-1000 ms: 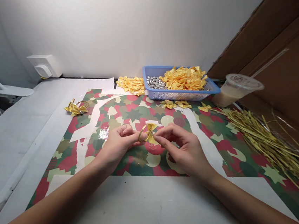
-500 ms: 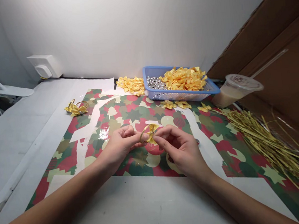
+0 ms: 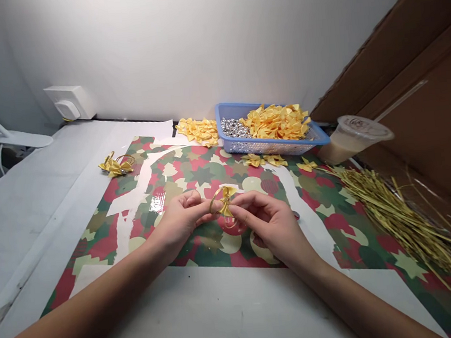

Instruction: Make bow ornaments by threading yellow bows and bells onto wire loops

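A yellow ribbon bow (image 3: 226,207) is held between my two hands over the middle of the patterned sheet. A thin golden strand bends into a loop (image 3: 213,202) on the bow's left side. My left hand (image 3: 187,211) is closed, its thumb and finger pinching the strand and the bow's left edge. My right hand (image 3: 265,215) pinches the same bow from the right, fingertips near its centre. The fingers partly hide the bow's middle. A thin strand end curves below the right fingertips.
A blue basket (image 3: 277,146) holds yellow bows and silver bells. More loose bows (image 3: 198,131) lie beside it. Finished-looking looped bows (image 3: 116,165) rest at left. At right are a lidded cup (image 3: 343,144) and a bundle of golden strands (image 3: 397,216). A small metal piece (image 3: 296,215) lies by my right hand.
Both hands stay in nearly the same place, still pinching. The bow has turned slightly, and a curved strand end now shows more clearly below the right fingertips.
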`<state>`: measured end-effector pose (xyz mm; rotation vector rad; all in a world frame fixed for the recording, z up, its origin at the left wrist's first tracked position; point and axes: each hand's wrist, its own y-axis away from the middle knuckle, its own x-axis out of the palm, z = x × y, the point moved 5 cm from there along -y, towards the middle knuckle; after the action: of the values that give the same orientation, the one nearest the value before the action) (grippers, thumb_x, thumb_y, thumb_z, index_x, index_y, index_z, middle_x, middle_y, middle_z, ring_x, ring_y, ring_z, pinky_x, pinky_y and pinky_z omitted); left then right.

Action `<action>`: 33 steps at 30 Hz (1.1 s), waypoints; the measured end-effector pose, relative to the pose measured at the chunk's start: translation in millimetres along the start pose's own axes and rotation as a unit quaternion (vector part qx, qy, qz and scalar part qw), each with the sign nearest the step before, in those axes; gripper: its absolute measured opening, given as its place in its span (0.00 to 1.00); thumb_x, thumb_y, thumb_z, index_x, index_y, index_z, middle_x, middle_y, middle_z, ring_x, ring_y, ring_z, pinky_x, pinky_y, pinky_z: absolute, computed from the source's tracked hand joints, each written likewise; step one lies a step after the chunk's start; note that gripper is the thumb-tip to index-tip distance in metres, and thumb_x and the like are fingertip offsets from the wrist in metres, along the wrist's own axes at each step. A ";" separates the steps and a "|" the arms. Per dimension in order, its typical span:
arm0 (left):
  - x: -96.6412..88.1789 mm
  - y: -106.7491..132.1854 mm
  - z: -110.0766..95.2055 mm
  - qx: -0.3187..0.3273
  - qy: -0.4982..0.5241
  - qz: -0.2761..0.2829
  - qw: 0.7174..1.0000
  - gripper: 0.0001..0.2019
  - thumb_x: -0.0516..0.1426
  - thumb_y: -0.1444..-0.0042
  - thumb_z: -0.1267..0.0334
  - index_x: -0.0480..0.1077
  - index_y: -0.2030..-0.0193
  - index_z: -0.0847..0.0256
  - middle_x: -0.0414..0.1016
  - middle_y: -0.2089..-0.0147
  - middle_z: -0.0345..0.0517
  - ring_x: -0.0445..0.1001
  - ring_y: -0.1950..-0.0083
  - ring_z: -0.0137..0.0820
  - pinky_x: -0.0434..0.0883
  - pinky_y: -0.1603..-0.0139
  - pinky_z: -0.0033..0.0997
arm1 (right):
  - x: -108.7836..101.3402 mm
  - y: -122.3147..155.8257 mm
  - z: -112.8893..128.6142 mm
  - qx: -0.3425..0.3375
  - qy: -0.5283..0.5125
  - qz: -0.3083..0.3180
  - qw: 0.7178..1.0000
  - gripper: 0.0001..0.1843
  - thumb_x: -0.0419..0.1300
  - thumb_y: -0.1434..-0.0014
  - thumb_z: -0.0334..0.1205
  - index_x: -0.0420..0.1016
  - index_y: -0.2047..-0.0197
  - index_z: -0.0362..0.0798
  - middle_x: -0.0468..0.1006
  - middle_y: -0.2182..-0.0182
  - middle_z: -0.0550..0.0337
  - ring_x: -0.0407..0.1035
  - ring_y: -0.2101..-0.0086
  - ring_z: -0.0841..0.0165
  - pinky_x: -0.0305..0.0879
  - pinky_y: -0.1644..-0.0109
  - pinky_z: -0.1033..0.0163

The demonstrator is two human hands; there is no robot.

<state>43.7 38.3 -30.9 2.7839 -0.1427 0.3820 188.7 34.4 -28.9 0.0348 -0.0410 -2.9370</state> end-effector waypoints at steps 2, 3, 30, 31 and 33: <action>-1.7 -0.5 -2.0 0.005 0.002 -0.010 1.000 0.27 0.66 0.66 0.67 0.44 0.81 0.58 0.43 0.77 0.30 0.55 0.76 0.20 0.67 0.70 0.21 | -1.5 -0.7 -2.3 0.032 -0.004 0.004 0.999 0.17 0.65 0.51 0.53 0.73 0.70 0.47 0.72 0.79 0.63 0.63 0.81 0.73 0.48 0.88 0.72; -2.4 -0.6 -2.8 0.007 0.004 -0.014 1.000 0.27 0.66 0.65 0.67 0.44 0.81 0.58 0.44 0.77 0.30 0.55 0.76 0.20 0.67 0.70 0.21 | -2.4 -1.0 -3.4 0.046 -0.006 0.007 0.999 0.18 0.65 0.52 0.54 0.73 0.70 0.47 0.71 0.80 0.63 0.63 0.81 0.73 0.46 0.88 0.72; -3.9 2.3 -4.9 0.004 0.013 -0.025 1.000 0.28 0.67 0.63 0.65 0.44 0.80 0.58 0.46 0.77 0.32 0.55 0.74 0.21 0.66 0.69 0.22 | -5.7 1.9 1.7 0.020 0.023 -0.009 0.999 0.18 0.64 0.50 0.55 0.72 0.71 0.47 0.69 0.76 0.62 0.58 0.81 0.75 0.51 0.88 0.71; -4.3 2.3 -4.5 0.004 0.011 -0.025 1.000 0.28 0.67 0.63 0.64 0.44 0.80 0.58 0.46 0.77 0.31 0.55 0.74 0.21 0.66 0.70 0.21 | -5.1 2.6 3.2 0.009 0.030 -0.011 0.999 0.17 0.64 0.49 0.54 0.72 0.71 0.47 0.70 0.76 0.62 0.59 0.81 0.74 0.52 0.87 0.71; -4.0 2.6 -3.5 0.005 0.009 -0.020 1.000 0.28 0.67 0.63 0.64 0.44 0.79 0.58 0.46 0.77 0.31 0.55 0.75 0.20 0.65 0.71 0.21 | -3.4 3.9 6.6 -0.024 0.046 -0.017 0.999 0.15 0.62 0.46 0.52 0.71 0.70 0.48 0.71 0.74 0.61 0.59 0.81 0.74 0.54 0.85 0.70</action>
<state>38.7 37.3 -28.0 2.7888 -0.0815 0.3985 192.6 31.4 -22.1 0.1643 0.0448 -2.9645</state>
